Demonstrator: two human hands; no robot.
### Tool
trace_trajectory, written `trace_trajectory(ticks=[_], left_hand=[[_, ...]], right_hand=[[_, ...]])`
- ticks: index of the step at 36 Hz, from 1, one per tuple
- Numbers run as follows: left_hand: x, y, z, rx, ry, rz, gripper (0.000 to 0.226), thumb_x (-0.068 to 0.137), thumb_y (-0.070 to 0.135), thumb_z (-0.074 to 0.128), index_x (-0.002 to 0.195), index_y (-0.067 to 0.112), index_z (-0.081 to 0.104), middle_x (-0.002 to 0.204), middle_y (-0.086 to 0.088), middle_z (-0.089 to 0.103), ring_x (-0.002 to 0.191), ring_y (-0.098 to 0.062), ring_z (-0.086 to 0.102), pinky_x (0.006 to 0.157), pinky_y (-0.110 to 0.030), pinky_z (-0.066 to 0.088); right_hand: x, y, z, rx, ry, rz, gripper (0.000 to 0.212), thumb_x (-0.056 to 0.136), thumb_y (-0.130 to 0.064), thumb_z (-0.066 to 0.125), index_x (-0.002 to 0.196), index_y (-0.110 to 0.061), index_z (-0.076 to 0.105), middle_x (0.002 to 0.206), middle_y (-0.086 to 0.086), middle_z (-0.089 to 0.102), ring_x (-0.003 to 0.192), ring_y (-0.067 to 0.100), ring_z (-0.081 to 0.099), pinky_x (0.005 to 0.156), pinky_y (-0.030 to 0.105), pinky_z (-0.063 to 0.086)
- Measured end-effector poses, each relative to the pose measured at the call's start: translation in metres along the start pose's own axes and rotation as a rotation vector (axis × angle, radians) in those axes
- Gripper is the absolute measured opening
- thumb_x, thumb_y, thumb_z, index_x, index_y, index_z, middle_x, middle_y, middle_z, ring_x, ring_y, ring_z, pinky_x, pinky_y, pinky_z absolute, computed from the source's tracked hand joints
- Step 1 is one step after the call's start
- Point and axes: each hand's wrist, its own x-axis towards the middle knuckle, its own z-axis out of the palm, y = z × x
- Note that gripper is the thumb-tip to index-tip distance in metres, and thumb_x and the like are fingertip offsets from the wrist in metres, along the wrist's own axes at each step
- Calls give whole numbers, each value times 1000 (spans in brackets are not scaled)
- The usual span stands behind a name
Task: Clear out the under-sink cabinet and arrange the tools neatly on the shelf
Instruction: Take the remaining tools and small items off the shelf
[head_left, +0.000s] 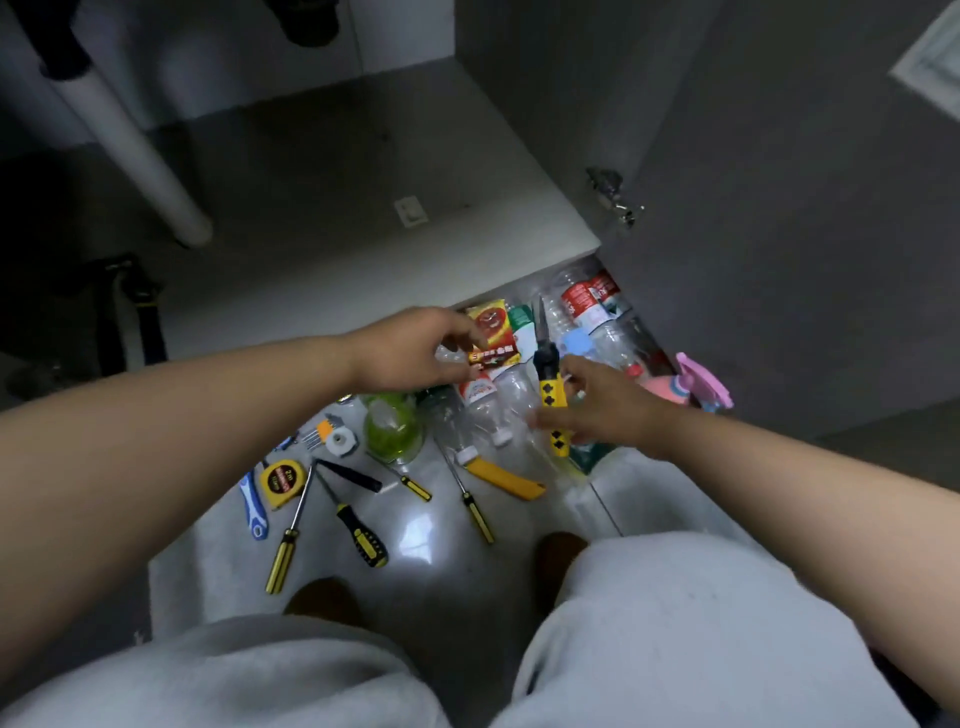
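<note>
Grey floor tiles (441, 551) in front of the open cabinet carry nearly everything in view.

The right grip (597, 400) is clamped on yellow-handled long-nose pliers (548, 387), nose pointing towards the cabinet, held just above the clutter. The left grip (410, 348) has its fingers curled at the edge of a red-and-yellow packet (491, 330) and appears to pinch it.

Under and around both grips lie clear plastic bottles (587, 306), with a green jar (392, 426) and a pink spray bottle (701, 384) beside them. Nearer the knees are a yellow utility knife (504, 478), 4 screwdrivers (283, 551), a tape measure (282, 480), a blue wrench (254, 506), hex keys (314, 436) and a white tape roll (340, 441).

Clearing looks largely done. The cabinet floor (337, 249) shows only a small white item (411, 210) and the drain pipe (130, 140), though dark objects (130, 306) at its left are too dim to name. Arranging seems barely begun, since the tools are loose on the tiles and mixed with bottles. No separate shelf is visible.

For room, the cabinet floor is wide and open past its front edge. The open door (779, 208) with its hinge (615, 200) crowds the right side, the pipe crosses the left, and the knees hem in the near side.
</note>
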Motion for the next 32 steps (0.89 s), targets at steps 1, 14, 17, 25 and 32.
trace_trajectory(ticks=[1, 14, 17, 25, 32], left_hand=[[4, 1, 4, 36, -11, 16, 37, 92, 33, 72, 127, 25, 66, 126, 6, 65, 112, -11, 61, 91, -23, 50], [15, -2, 42, 163, -106, 97, 26, 97, 31, 64, 122, 31, 68, 115, 12, 64, 99, -4, 58, 90, -29, 51], [14, -8, 48, 141, -112, 103, 25, 97, 30, 64, 122, 29, 68, 113, 15, 62, 99, -1, 57, 91, -25, 49], [10, -16, 59, 183, -97, 101, 29, 96, 26, 64, 125, 32, 64, 119, 9, 63, 108, -5, 57, 95, -31, 50], [4, -12, 47, 220, 26, 112, 27, 94, 19, 65, 120, 27, 66, 121, 8, 58, 111, -4, 48, 95, -27, 45]], right_hand=[[-4, 17, -3, -140, -15, 12, 45, 74, -50, 83, 99, -28, 53, 96, 0, 63, 89, 25, 66, 77, 39, 57], [-20, 171, 24, -958, -86, 255, 54, 80, -33, 70, 127, -27, 44, 119, 3, 52, 104, 30, 60, 63, 34, 42], [-16, 186, 35, -912, -9, 285, 50, 88, -37, 64, 132, -27, 41, 123, 4, 50, 109, 30, 56, 65, 36, 41], [-8, 197, 50, -781, 77, 314, 56, 92, -35, 62, 140, -23, 35, 132, 11, 43, 122, 32, 45, 84, 44, 48], [0, 152, 34, -829, 4, 55, 36, 95, -55, 46, 87, -24, 62, 88, 2, 64, 79, 24, 60, 64, 30, 42]])
